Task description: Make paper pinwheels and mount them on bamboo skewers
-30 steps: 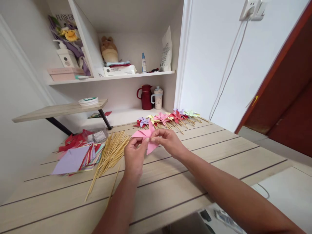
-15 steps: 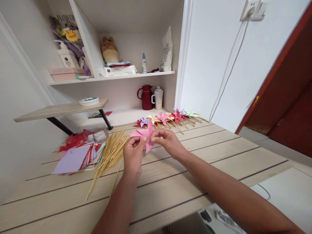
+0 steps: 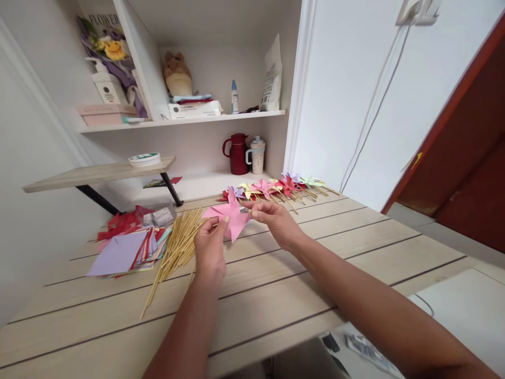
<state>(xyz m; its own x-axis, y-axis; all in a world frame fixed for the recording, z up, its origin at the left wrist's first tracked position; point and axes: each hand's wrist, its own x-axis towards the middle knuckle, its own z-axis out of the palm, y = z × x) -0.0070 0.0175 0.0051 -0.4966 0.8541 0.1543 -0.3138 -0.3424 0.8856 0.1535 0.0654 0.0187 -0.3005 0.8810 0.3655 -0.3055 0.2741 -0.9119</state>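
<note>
At the far left of the wooden table lies a fanned stack of coloured paper squares, a lilac sheet on top, with red scraps behind it. Just to its right is a loose heap of bamboo sticks, spread out toward the table's near edge. Next comes the person's left hand, raised a little above the table, its thumb and fingertips pinching the lower edge of a pink paper pinwheel. The pinwheel is held in the air between both hands, above the sticks' right edge. The right hand is closed at its fingertips on the pinwheel's right side, near the centre. Beyond, a row of finished pinwheels in mixed colours lies along the table's back, and a dark red jug and a mug stand on the shelf behind.
</note>
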